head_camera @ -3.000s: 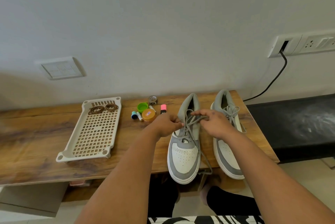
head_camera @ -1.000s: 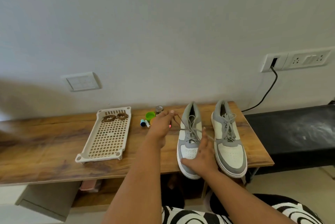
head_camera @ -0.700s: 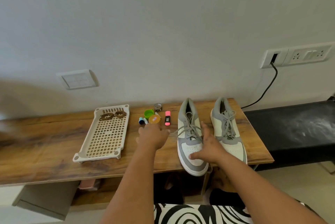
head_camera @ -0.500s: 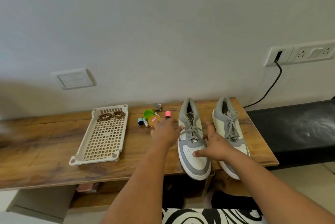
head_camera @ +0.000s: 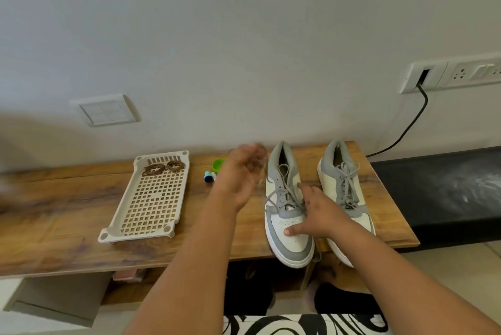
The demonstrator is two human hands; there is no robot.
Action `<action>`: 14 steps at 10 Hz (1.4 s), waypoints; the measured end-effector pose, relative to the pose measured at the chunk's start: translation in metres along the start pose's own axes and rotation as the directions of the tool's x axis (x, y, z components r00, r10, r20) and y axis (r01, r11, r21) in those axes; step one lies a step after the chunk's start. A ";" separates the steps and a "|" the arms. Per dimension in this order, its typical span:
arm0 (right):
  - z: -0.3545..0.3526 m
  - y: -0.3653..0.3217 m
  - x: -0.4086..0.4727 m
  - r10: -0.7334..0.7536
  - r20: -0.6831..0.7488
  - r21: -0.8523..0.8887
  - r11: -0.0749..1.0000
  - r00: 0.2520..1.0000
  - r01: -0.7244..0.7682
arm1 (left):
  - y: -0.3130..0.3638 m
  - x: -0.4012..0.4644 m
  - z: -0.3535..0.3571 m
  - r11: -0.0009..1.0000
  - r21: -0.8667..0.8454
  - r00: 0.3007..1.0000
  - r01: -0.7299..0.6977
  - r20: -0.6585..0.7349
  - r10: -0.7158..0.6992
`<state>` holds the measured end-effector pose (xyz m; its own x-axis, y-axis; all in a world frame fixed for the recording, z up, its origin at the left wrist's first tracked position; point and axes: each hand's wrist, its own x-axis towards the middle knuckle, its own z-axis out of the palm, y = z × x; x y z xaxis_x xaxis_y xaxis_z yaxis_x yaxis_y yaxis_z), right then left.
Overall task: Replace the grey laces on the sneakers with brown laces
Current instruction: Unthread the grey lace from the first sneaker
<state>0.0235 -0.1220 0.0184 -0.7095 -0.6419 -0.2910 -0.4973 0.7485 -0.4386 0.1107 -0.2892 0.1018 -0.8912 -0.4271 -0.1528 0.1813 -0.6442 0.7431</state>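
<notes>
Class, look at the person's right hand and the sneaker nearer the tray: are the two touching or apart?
Touching. The head view shows the right hand lying on the toe of the left sneaker, thumb tip pressed against the white toe panel.

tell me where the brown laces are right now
In the head view the brown laces lie coiled at the far end of the white tray, on the table's left, well left of both sneakers.

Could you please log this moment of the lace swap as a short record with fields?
Left hand: raised and blurred, pulling a grey lace out of the left sneaker
Right hand: flat on that sneaker's toe, steadying it
Right sneaker: fully laced in grey, bow tied
Brown laces: two coils at the far end of the perforated tray
Surface: wooden bench
</notes>
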 end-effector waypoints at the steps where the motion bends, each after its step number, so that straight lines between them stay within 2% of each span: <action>1: 0.000 -0.001 -0.001 0.026 0.016 -0.001 1.000 1.000 -0.026 | 0.021 -0.009 -0.013 0.854 -0.520 0.999 -0.031 -0.008 0.031; 2: 0.005 -0.003 0.000 0.028 -0.100 0.064 0.998 0.995 -0.021 | 0.020 -0.005 -0.030 0.945 0.323 0.929 0.060 -0.363 0.065; 3: 0.007 -0.009 0.001 0.020 -0.236 0.130 0.991 0.971 0.012 | 0.001 0.000 -0.043 0.016 0.938 0.936 0.348 -0.346 -0.056; 4: 0.012 -0.020 0.002 -0.086 -0.348 0.117 0.984 0.934 0.135 | -0.016 0.005 -0.032 -0.220 0.931 0.923 0.291 -0.333 -0.192; 5: 0.002 -0.039 -0.007 -0.303 -0.291 0.172 0.917 0.907 0.361 | -0.028 0.012 -0.013 0.214 0.937 0.960 0.277 -0.261 -0.102; 6: -0.013 -0.042 -0.016 -0.370 0.119 0.354 0.883 0.921 0.309 | -0.030 0.010 -0.002 0.464 0.790 0.906 0.401 -0.266 -0.330; 7: -0.009 -0.031 -0.008 -0.146 -0.022 0.447 0.884 0.989 0.140 | -0.025 0.012 -0.004 0.658 0.639 0.916 0.399 -0.310 -0.255; 8: -0.009 -0.032 0.006 0.130 -0.267 0.411 0.912 0.955 -0.009 | -0.010 0.019 -0.011 0.927 0.329 0.936 0.178 -0.346 -0.057; 9: -0.004 -0.031 0.019 0.219 -0.296 0.421 0.904 0.930 -0.079 | 0.009 0.011 -0.021 0.998 -0.058 0.976 -0.025 -0.218 0.011; 10: 0.003 -0.025 0.025 0.241 -0.272 0.416 0.903 0.932 -0.112 | 0.019 0.002 -0.024 0.994 -0.084 0.998 0.065 0.029 -0.063; 11: -0.002 -0.023 0.026 0.228 -0.194 0.447 0.886 0.954 -0.121 | 0.006 0.010 -0.032 0.701 0.679 0.976 0.217 -0.159 -0.148; 12: -0.005 -0.021 0.024 0.222 -0.159 0.489 0.864 0.962 -0.118 | -0.016 0.024 -0.047 -0.149 0.913 0.894 0.379 -0.403 -0.195; 13: -0.008 -0.021 0.016 0.160 -0.180 0.362 0.928 0.970 -0.086 | -0.029 0.034 -0.055 -0.281 0.903 0.916 0.325 -0.375 -0.144; 14: -0.018 -0.021 0.009 0.097 -0.124 0.288 0.956 0.987 -0.058 | -0.037 0.041 -0.048 -0.169 0.978 0.992 0.120 -0.124 -0.013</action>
<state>0.0184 -0.1408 0.0400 -0.8109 -0.5406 -0.2241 -0.2907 0.7045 -0.6474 0.0879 -0.3132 0.0362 -0.8348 -0.4946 -0.2419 -0.5447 0.6780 0.4935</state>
